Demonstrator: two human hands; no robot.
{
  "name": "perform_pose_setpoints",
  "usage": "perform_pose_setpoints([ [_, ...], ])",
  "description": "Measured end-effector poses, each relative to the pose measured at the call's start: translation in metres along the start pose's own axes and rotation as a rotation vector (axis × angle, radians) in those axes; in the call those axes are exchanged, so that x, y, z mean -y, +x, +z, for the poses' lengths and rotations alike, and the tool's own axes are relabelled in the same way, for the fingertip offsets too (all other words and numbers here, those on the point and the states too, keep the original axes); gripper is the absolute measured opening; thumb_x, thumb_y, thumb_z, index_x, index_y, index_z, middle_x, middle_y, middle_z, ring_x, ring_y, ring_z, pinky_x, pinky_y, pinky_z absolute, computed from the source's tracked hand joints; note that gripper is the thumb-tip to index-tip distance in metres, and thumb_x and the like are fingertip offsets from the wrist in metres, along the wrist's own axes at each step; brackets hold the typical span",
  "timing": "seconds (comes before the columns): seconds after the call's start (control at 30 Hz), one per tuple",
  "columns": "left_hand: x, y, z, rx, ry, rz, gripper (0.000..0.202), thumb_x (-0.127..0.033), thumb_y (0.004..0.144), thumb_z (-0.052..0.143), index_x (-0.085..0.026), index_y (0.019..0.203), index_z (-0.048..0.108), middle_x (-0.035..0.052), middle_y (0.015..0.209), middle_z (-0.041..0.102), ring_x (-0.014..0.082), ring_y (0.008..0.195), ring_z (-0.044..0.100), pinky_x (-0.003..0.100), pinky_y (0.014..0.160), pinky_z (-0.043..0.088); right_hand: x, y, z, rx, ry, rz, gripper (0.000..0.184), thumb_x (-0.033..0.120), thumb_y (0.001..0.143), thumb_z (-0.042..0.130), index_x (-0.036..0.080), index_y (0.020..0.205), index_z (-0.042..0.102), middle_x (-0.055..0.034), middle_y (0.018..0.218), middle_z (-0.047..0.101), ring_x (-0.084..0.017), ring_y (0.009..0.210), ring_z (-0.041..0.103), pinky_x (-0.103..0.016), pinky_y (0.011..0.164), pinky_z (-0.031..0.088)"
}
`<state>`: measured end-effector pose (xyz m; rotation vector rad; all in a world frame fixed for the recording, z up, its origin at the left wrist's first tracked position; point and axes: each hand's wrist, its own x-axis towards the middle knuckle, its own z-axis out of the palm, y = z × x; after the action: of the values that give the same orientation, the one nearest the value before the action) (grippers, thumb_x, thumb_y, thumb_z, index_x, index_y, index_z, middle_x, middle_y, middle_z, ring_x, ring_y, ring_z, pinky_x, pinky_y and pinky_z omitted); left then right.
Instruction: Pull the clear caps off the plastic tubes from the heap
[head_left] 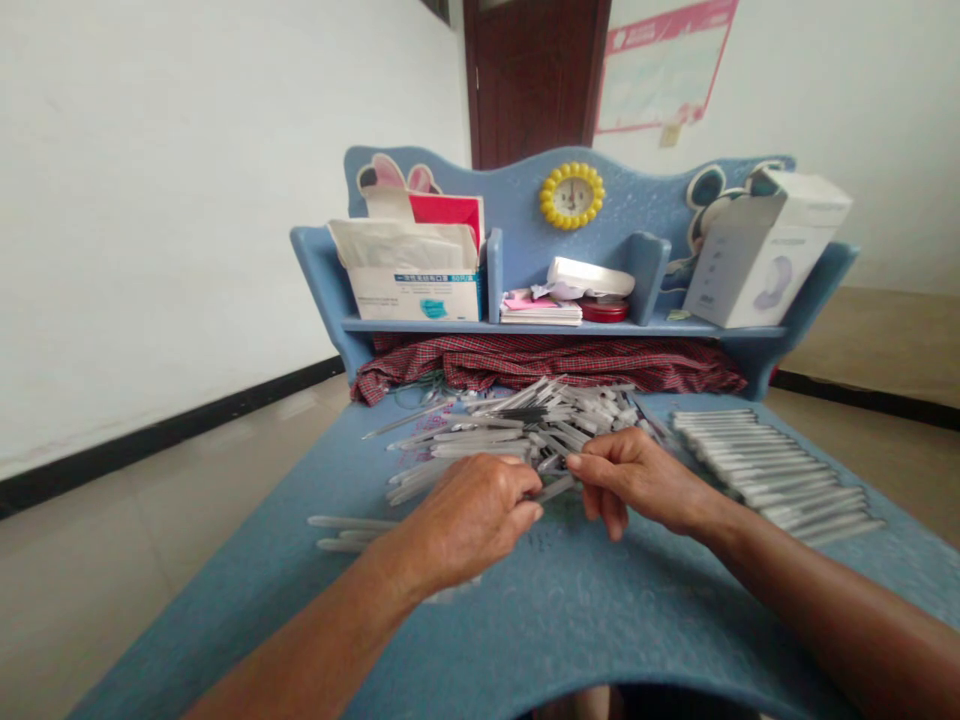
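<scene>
My left hand (480, 515) is closed, its thumb and fingers around a translucent pen (556, 488) that sticks out toward the right. Close beside it, my right hand (619, 480) pinches with thumb and forefinger near that pen's far end; the other fingers curl down. What lies inside this pinch is too small to make out. Just beyond both hands spreads a loose pile of clear and whitish pens (480, 437), some with dark parts. A few more pens (349, 525) lie left of my left wrist, partly hidden by it.
A neat row of pens (772, 470) lies on the blue desk (637, 620) at the right. Behind the pile is a checked red cloth (555, 362) below a shelf with a mask box (412, 290), a white box (765, 255) and a yellow clock (571, 196).
</scene>
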<state>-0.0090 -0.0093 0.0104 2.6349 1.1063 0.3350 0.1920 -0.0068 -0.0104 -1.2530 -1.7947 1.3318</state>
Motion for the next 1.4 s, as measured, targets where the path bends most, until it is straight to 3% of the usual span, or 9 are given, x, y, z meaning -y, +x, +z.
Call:
perform_pose_setpoints([
  [0.17,0.004,0.001,-0.002,-0.035,-0.044,-0.009,0.015,-0.023,0.079,0.051,-0.017,0.068,0.059,-0.0001,0.067,0.055,0.0126,0.063,0.051,0.024,0.059,0.033,0.001,0.001,-0.002,-0.022,-0.014,-0.024,0.05,0.06,0.079,0.047,0.015,0.057,0.052,0.0015,0.043,0.055,-0.008,0.033,0.051,-0.017,0.035,0.037],
  [0.3,0.011,0.003,-0.008,-0.148,-0.262,-0.156,0.015,-0.025,0.075,0.053,-0.017,0.064,0.056,-0.0042,0.056,0.047,0.01,0.053,0.045,0.022,0.051,0.029,-0.001,0.009,-0.012,-0.153,-0.141,-0.065,0.041,0.052,0.082,0.048,0.016,0.063,0.053,0.0014,0.05,0.056,-0.008,0.034,0.051,-0.018,0.035,0.037],
  [0.43,0.019,0.005,-0.015,-0.323,-0.602,-0.316,0.014,-0.028,0.072,0.056,-0.016,0.067,0.054,-0.0057,0.054,0.048,0.009,0.05,0.046,0.02,0.048,0.032,0.0,0.026,-0.02,-0.229,-0.572,-0.168,0.022,0.031,0.083,0.047,0.017,0.074,0.062,0.0009,0.055,0.058,-0.009,0.043,0.052,-0.02,0.044,0.034],
  [0.53,0.024,0.006,-0.018,-0.426,-0.767,-0.393,0.017,-0.03,0.07,0.059,-0.014,0.069,0.055,-0.0035,0.058,0.055,0.0078,0.049,0.047,0.019,0.046,0.032,0.004,0.039,-0.019,-0.252,-0.916,-0.234,0.02,0.023,0.081,0.047,0.018,0.076,0.066,-0.0034,0.068,0.065,-0.013,0.063,0.058,-0.022,0.057,0.035],
  [0.7,0.027,0.006,-0.021,-0.49,-0.899,-0.441,0.018,-0.03,0.07,0.061,-0.014,0.068,0.056,-0.0037,0.053,0.055,0.0066,0.045,0.045,0.018,0.043,0.029,0.003,0.052,-0.015,-0.233,-1.081,-0.159,0.024,0.025,0.081,0.045,0.02,0.081,0.068,-0.005,0.073,0.067,-0.016,0.068,0.059,-0.024,0.058,0.032],
  [0.97,0.03,0.006,-0.023,-0.558,-0.919,-0.432,0.015,-0.026,0.071,0.061,-0.014,0.065,0.055,-0.0043,0.05,0.054,0.0064,0.044,0.045,0.018,0.043,0.031,0.005,0.042,-0.013,-0.093,-0.991,-0.187,0.019,0.021,0.08,0.048,0.019,0.079,0.067,-0.0021,0.07,0.065,-0.013,0.065,0.057,-0.021,0.06,0.034],
  [1.2,0.034,0.007,-0.019,-0.586,-0.895,-0.432,0.015,-0.026,0.073,0.06,-0.014,0.065,0.057,-0.0038,0.048,0.053,0.0064,0.042,0.043,0.018,0.041,0.028,0.021,0.038,0.017,0.094,-1.069,-0.283,0.019,0.023,0.082,0.047,0.02,0.083,0.066,-0.003,0.069,0.066,-0.014,0.065,0.059,-0.022,0.056,0.032],
  [1.4,0.033,0.007,-0.018,-0.62,-0.899,-0.422,0.014,-0.024,0.072,0.06,-0.014,0.063,0.057,-0.004,0.047,0.052,0.0062,0.043,0.045,0.017,0.042,0.03,0.031,0.05,0.046,0.114,-1.236,-0.354,0.026,0.03,0.085,0.044,0.017,0.094,0.065,-0.0108,0.082,0.07,-0.023,0.075,0.065,-0.028,0.06,0.042],
])
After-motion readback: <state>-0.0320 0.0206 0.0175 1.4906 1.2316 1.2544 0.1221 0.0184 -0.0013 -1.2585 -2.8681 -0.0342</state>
